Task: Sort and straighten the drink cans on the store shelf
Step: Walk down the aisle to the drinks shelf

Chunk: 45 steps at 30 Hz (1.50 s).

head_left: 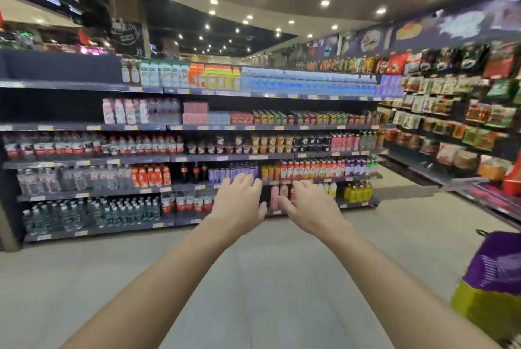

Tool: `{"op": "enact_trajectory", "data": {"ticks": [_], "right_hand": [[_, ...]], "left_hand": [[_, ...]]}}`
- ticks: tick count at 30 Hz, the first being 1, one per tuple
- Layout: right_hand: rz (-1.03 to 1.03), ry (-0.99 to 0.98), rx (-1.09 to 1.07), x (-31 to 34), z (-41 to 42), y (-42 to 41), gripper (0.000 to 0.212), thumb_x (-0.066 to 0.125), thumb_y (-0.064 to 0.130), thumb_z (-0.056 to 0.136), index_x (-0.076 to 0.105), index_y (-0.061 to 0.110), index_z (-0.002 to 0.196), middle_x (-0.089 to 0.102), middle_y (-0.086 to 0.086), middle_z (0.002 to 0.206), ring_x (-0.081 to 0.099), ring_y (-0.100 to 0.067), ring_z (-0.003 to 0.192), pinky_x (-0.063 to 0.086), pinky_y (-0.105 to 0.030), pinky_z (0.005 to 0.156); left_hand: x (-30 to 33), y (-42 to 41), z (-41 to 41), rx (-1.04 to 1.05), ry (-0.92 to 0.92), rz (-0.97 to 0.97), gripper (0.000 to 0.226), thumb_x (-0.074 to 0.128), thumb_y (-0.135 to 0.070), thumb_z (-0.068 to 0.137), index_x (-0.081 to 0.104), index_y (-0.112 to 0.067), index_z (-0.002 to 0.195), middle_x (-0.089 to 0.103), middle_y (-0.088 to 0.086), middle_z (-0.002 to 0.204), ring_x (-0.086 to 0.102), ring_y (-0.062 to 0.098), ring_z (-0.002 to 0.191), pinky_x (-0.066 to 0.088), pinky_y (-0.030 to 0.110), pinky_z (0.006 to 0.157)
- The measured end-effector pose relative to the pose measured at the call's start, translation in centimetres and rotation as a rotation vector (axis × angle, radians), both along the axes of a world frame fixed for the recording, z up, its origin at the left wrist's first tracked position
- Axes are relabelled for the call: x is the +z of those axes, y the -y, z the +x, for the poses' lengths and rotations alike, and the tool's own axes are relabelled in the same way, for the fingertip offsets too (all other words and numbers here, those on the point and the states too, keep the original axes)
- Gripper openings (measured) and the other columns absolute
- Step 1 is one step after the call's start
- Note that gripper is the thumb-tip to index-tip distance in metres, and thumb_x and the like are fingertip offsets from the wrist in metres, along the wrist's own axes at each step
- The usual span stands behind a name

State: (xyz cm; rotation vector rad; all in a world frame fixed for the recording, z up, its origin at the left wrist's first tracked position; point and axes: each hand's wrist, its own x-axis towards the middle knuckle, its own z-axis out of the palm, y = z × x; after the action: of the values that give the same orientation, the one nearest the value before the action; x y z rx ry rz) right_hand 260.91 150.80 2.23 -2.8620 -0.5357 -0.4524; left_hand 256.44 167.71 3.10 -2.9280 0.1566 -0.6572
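A long dark store shelf (197, 158) filled with drinks stands across the aisle, some way off. Rows of small drink cans (310, 117) in red, yellow and green sit on its second level from the top. Purple cans (234, 172) stand lower down, just above my left hand. My left hand (239, 202) and my right hand (310, 207) are both stretched out in front of me, palms down, fingers apart, holding nothing. Neither hand touches the shelf. The picture is blurred.
Bottled water and soft drinks fill the left and lower levels. A snack rack (451, 123) lines the right wall. A purple basket (496, 267) on a yellow-green one stands at the lower right. Pale floor (253, 278) lies between me and the shelf.
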Motion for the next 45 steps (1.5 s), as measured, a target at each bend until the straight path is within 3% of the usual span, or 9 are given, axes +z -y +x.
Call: {"op": "enact_trajectory", "data": {"ticks": [6,10,14,18,26,29,32,39,45], "right_hand": [[-0.004,0.007,0.011,-1.3,11.8,-4.2,0.051,0.041,0.054,0.098,0.052,0.012,0.125,0.057,-0.005,0.125,0.053,-0.025,0.116,0.042,-0.036,0.085],[0.034,0.019,0.054,-2.0,21.5,-7.7,0.054,0.042,0.057,0.097,0.051,0.012,0.126,0.055,-0.005,0.126,0.051,-0.025,0.12,0.046,-0.037,0.094],[0.051,0.021,0.078,-1.8,32.0,-9.9,0.052,0.042,0.056,0.098,0.052,0.012,0.124,0.056,-0.005,0.123,0.053,-0.024,0.117,0.045,-0.034,0.091],[0.028,0.002,0.089,-2.8,41.4,-11.7,0.055,0.042,0.055,0.098,0.048,0.012,0.132,0.054,-0.006,0.131,0.048,-0.025,0.125,0.043,-0.036,0.098],[-0.019,-0.043,0.08,-4.1,55.7,-13.3,0.052,0.042,0.053,0.098,0.049,0.012,0.128,0.056,-0.007,0.126,0.053,-0.026,0.117,0.045,-0.036,0.09],[-0.022,-0.063,0.052,-4.5,61.8,-13.1,0.058,0.043,0.053,0.098,0.044,0.011,0.138,0.049,-0.008,0.139,0.047,-0.027,0.129,0.046,-0.039,0.098],[-0.031,-0.069,0.029,-3.9,68.5,-13.6,0.066,0.042,0.052,0.099,0.034,0.009,0.149,0.033,-0.01,0.156,0.03,-0.028,0.144,0.038,-0.041,0.11],[-0.183,0.002,0.023,0.2,86.1,-16.6,0.063,0.044,0.052,0.098,0.036,0.013,0.148,0.045,-0.006,0.147,0.04,-0.025,0.137,0.04,-0.038,0.107],[-0.188,-0.066,-0.065,-2.7,96.2,-14.4,0.061,0.043,0.053,0.098,0.04,0.013,0.144,0.049,-0.006,0.142,0.043,-0.026,0.133,0.04,-0.039,0.105]], "left_hand": [[-2.8,-3.6,11.6,-0.015,-0.047,0.01,0.044,0.046,-0.044,0.092,0.05,-0.014,0.123,0.056,0.004,0.126,0.048,0.023,0.122,0.04,0.039,0.098],[-4.2,-5.9,20.3,-0.022,-0.082,0.048,0.047,0.045,-0.043,0.093,0.047,-0.013,0.13,0.053,0.005,0.132,0.044,0.024,0.127,0.037,0.041,0.104],[-2.4,-8.3,30.6,0.024,-0.087,0.11,0.042,0.042,-0.042,0.095,0.049,-0.012,0.124,0.053,0.004,0.126,0.045,0.023,0.122,0.036,0.038,0.099],[-1.6,-9.6,39.8,0.031,-0.094,0.116,0.04,0.039,-0.044,0.095,0.056,-0.012,0.115,0.056,0.003,0.119,0.047,0.022,0.118,0.037,0.036,0.097],[-3.1,-12.7,55.7,-0.015,-0.098,0.046,0.039,0.043,-0.039,0.095,0.05,-0.013,0.123,0.059,0.003,0.122,0.051,0.023,0.118,0.041,0.037,0.095],[-4.2,-12.6,62.7,-0.066,-0.101,0.022,0.044,0.043,-0.04,0.096,0.048,-0.012,0.13,0.057,0.004,0.126,0.051,0.024,0.12,0.042,0.037,0.097],[-4.7,-13.0,70.3,-0.109,-0.062,-0.005,0.049,0.043,-0.042,0.096,0.045,-0.013,0.135,0.056,0.004,0.13,0.05,0.023,0.122,0.042,0.037,0.099],[-4.2,-16.9,88.5,-0.103,-0.045,0.029,0.058,0.039,-0.039,0.097,0.033,-0.009,0.146,0.044,0.008,0.145,0.039,0.027,0.134,0.034,0.042,0.108],[-5.9,-15.7,100.1,-0.15,-0.092,0.011,0.052,0.04,-0.04,0.097,0.04,-0.01,0.139,0.051,0.007,0.136,0.044,0.026,0.128,0.038,0.039,0.101]]}}
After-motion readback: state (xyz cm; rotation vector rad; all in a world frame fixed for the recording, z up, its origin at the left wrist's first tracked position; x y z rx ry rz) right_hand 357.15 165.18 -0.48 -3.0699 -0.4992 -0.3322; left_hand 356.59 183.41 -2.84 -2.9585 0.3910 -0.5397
